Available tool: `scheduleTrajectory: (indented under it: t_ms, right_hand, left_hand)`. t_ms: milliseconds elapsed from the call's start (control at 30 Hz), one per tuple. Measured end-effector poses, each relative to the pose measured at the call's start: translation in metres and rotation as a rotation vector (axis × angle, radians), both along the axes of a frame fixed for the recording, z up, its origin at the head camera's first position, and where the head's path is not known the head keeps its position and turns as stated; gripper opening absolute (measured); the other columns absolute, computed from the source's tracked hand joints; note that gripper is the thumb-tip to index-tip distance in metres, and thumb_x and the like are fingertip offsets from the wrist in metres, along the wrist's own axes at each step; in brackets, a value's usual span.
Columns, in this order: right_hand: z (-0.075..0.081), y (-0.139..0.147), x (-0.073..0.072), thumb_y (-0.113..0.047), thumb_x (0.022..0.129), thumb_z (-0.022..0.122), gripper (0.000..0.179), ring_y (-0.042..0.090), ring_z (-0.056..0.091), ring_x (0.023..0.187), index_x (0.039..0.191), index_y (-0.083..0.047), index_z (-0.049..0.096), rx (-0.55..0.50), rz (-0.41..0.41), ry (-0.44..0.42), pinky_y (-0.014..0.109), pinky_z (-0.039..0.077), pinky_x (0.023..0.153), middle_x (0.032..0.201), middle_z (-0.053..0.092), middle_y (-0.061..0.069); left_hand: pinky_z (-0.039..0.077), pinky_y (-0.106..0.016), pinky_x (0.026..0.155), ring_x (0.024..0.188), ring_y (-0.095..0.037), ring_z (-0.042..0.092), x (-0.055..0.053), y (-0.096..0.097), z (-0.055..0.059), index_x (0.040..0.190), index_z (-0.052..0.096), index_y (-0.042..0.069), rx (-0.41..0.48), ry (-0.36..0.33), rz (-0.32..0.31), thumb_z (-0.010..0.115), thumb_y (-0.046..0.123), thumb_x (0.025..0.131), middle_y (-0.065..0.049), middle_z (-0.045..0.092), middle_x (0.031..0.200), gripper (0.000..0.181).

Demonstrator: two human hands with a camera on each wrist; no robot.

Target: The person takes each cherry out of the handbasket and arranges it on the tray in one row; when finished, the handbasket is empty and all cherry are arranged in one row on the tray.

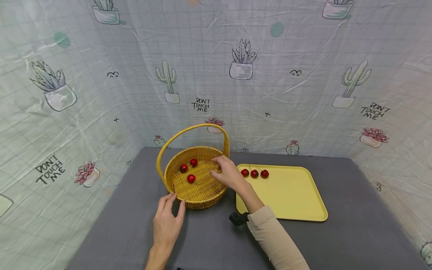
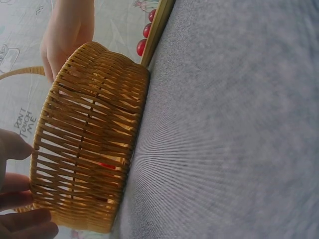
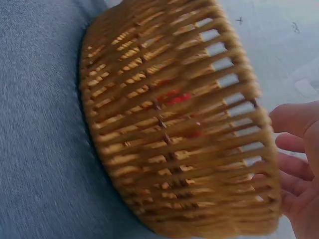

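Beige sleeve [image 1: 280, 242] and black wrist camera [image 1: 239, 219], with a bare left hand [image 1: 167, 221] and right hand [image 1: 229, 175].
At the lower right of centre in the head view, the plain, softly creased sleeve ends in a wide cuff [image 1: 261, 215]; the small, dark, rounded camera sits beside its left edge. The left forearm [image 1: 158, 255], bottom centre-left, is uncovered.

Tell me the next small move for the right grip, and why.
Probably ease the right grip left toward the front red cherry inside the basket. That grip looks empty, thumb and fingers apart, and already reaches over the basket's right side, while the left grip touches the near left side and could steady it.
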State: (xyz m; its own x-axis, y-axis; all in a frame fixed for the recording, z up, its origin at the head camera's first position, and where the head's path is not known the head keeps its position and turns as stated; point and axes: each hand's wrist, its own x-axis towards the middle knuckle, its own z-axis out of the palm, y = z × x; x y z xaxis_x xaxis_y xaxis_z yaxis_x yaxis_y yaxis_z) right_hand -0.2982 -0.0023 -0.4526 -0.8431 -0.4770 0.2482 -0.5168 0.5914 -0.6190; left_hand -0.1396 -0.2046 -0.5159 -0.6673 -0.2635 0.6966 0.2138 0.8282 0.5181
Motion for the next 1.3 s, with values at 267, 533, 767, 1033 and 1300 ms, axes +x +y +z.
scheduleTrajectory:
  t_ms: [267, 533, 767, 1033, 1300]
  right_hand:
    - [-0.009, -0.022, -0.002, -0.022, 0.095, 0.069, 0.042, 0.022, 0.062, 0.095, 0.133, -0.004, 0.061, 0.002, 0.054, -0.016, 0.033, 0.055, 0.078, 0.124, 0.062, 0.017]
    - [-0.013, -0.041, -0.004, -0.023, 0.096, 0.069, 0.041, 0.023, 0.064, 0.095, 0.132, -0.005, 0.062, 0.031, 0.099, -0.020, 0.028, 0.055, 0.077, 0.123, 0.063, 0.016]
    - [-0.017, -0.054, -0.008, -0.025, 0.095, 0.069, 0.044, 0.024, 0.064, 0.101, 0.133, -0.003, 0.061, 0.055, 0.116, -0.041, 0.036, 0.057, 0.084, 0.125, 0.063, 0.016]
    - [-0.020, -0.067, -0.011, -0.026, 0.096, 0.068, 0.043, 0.027, 0.062, 0.117, 0.133, -0.004, 0.061, 0.136, 0.127, -0.054, 0.041, 0.055, 0.097, 0.129, 0.060, 0.013]
    - [-0.023, -0.073, -0.012, -0.027, 0.096, 0.069, 0.047, 0.025, 0.059, 0.124, 0.138, -0.010, 0.058, 0.254, 0.155, -0.074, 0.041, 0.053, 0.102, 0.139, 0.054, 0.011]
  left_hand:
    - [0.062, -0.045, 0.075, 0.100, -0.035, 0.071, 0.000, 0.000, 0.000, 0.115, 0.071, -0.007, -0.008, -0.007, 0.003, 0.081, 0.013, 0.085, -0.017, 0.066, 0.113, 0.038]
    - [0.062, -0.044, 0.073, 0.099, -0.035, 0.071, 0.001, -0.001, 0.001, 0.115, 0.071, -0.008, -0.020, -0.006, 0.004, 0.081, 0.013, 0.084, -0.018, 0.066, 0.113, 0.039]
    - [0.062, -0.043, 0.073, 0.099, -0.035, 0.071, 0.002, 0.000, 0.004, 0.115, 0.071, -0.007, -0.025, -0.018, 0.011, 0.082, 0.014, 0.084, -0.017, 0.066, 0.113, 0.039]
    - [0.062, -0.043, 0.074, 0.100, -0.035, 0.071, 0.002, 0.001, 0.005, 0.115, 0.070, -0.008, -0.028, -0.012, -0.005, 0.081, 0.013, 0.084, -0.018, 0.065, 0.113, 0.038]
    - [0.062, -0.043, 0.075, 0.100, -0.034, 0.071, 0.002, 0.000, 0.004, 0.114, 0.071, -0.008, -0.031, -0.013, 0.007, 0.082, 0.013, 0.084, -0.017, 0.065, 0.113, 0.038]
